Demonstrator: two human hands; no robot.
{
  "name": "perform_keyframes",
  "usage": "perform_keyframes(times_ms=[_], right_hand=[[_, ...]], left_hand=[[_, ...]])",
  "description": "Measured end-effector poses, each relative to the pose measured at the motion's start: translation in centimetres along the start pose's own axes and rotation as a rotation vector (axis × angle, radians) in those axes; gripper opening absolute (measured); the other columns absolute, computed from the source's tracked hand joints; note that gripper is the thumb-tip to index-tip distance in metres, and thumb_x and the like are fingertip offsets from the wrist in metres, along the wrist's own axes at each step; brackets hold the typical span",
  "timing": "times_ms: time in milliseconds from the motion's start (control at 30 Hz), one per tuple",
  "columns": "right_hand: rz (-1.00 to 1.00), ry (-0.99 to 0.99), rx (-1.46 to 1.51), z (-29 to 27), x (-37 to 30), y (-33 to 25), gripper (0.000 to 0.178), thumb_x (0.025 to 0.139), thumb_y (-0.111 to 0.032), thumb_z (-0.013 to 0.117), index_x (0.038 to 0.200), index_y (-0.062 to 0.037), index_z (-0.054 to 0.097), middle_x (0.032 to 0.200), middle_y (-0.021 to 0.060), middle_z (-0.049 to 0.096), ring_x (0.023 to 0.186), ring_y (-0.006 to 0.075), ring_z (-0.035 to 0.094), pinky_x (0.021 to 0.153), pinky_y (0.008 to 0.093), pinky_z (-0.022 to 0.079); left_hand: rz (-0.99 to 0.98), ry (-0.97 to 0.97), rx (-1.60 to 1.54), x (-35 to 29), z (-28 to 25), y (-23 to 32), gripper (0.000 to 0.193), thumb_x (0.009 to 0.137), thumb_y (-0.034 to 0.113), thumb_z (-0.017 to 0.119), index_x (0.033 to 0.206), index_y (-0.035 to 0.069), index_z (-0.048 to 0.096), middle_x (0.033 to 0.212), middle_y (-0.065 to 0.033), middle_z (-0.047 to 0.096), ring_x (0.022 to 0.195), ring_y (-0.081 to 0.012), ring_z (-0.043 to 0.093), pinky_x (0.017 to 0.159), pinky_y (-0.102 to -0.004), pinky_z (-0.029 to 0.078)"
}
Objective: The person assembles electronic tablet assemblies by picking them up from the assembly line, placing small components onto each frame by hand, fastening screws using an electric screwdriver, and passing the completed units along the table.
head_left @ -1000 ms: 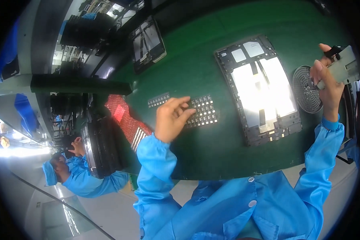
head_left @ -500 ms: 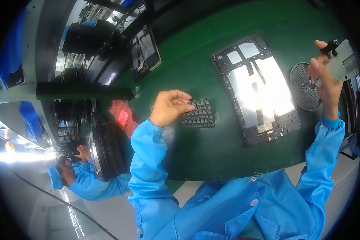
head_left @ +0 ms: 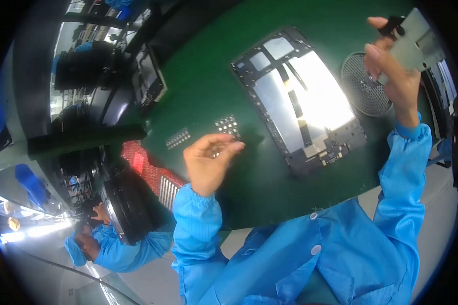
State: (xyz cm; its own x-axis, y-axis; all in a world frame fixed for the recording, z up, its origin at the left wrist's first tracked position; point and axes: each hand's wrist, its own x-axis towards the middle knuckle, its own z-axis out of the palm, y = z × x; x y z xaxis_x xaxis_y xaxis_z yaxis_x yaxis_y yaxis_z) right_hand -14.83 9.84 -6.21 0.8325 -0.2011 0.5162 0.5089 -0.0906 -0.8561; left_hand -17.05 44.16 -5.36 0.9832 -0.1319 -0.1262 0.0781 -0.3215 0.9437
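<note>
My left hand [head_left: 208, 162] is over the green table with thumb and forefinger pinched together. The fingertips meet at the edge of a small dark sheet [head_left: 226, 123] with rows of silvery parts; whether a tiny piece is between them is hidden. A short strip of similar parts [head_left: 178, 138] lies left of the sheet. To the right rests an opened tablet-like device [head_left: 275, 96], dark-framed with a shiny silver inside. My right hand [head_left: 397, 76] is raised at far right, fingers closed on a flat pale grey plate [head_left: 417, 43] with a black piece on it.
A round grey slotted disc [head_left: 364, 94] is under my right hand. Red bubble wrap [head_left: 147, 165] with a striped strip [head_left: 169, 192] lies at left. A second device [head_left: 148, 76] stands farther back. A co-worker [head_left: 112, 249] sits at lower left beside stacked dark panels [head_left: 124, 203].
The view has turned, shifting the table's things leftward. My left hand now covers the lower part of the sheet, and the short strip and striped strip have come into sight. My right hand keeps its plate.
</note>
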Motion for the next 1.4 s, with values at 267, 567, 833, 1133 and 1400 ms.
perform_keyframes(times_ms=[267, 567, 833, 1133, 1400], right_hand=[[0.257, 0.186, -0.013, 2.0, -0.1, -2.6, 0.044, 0.073, 0.0, 0.067, 0.111, 0.0044, 0.046, 0.056, 0.0035, 0.051, 0.043, 0.0115, 0.05, 0.038, 0.0224, 0.039], [0.006, 0.0, -0.093, 0.4, -0.3, -0.6, 0.038, 0.082, -0.011, 0.06, 0.116, 0.0036, 0.051, 0.06, 0.0014, 0.05, 0.051, 0.0093, 0.049, 0.046, 0.0225, 0.037], [-0.045, -0.017, -0.08, 0.0, -0.4, -0.2, 0.037, 0.082, -0.009, 0.061, 0.115, 0.0034, 0.051, 0.058, 0.0024, 0.051, 0.048, 0.0096, 0.049, 0.044, 0.0217, 0.037], [0.242, 0.196, 0.11, 2.1, -0.1, -3.5, 0.043, 0.074, 0.002, 0.067, 0.11, 0.0056, 0.046, 0.057, 0.0059, 0.054, 0.043, 0.0125, 0.052, 0.039, 0.0234, 0.042], [0.009, 0.0, -0.026, 1.9, -0.8, -2.2, 0.045, 0.079, -0.01, 0.06, 0.115, 0.0101, 0.044, 0.059, 0.0033, 0.047, 0.046, 0.0114, 0.045, 0.046, 0.0268, 0.041]], left_hand=[[-0.063, -0.156, -0.27, -1.9, 5.5, -1.0, 0.015, 0.079, -0.006, 0.063, 0.094, -0.007, 0.061, 0.083, -0.0122, 0.065, 0.074, -0.0152, 0.063, 0.068, -0.025, 0.052], [0.162, -0.096, -0.026, -1.7, 6.5, -1.3, 0.011, 0.078, -0.005, 0.064, 0.089, -0.004, 0.063, 0.086, -0.0071, 0.06, 0.073, -0.0096, 0.058, 0.065, -0.0203, 0.047], [0.194, -0.168, 0.109, -0.7, 6.0, -1.2, 0.014, 0.076, -0.004, 0.066, 0.09, -0.002, 0.064, 0.086, -0.0073, 0.059, 0.075, -0.0112, 0.059, 0.062, -0.0209, 0.046], [0.66, -0.122, 0.658, -3.3, 5.9, -1.5, 0.039, 0.066, 0.008, 0.075, 0.103, 0.0, 0.063, 0.078, -0.0118, 0.058, 0.063, -0.0238, 0.054, 0.057, -0.0306, 0.046], [0.819, -0.151, 0.784, -2.2, 5.0, -2.4, 0.042, 0.064, 0.021, 0.075, 0.101, 0.004, 0.063, 0.071, -0.004, 0.049, 0.063, -0.0209, 0.048, 0.05, -0.0321, 0.037]])
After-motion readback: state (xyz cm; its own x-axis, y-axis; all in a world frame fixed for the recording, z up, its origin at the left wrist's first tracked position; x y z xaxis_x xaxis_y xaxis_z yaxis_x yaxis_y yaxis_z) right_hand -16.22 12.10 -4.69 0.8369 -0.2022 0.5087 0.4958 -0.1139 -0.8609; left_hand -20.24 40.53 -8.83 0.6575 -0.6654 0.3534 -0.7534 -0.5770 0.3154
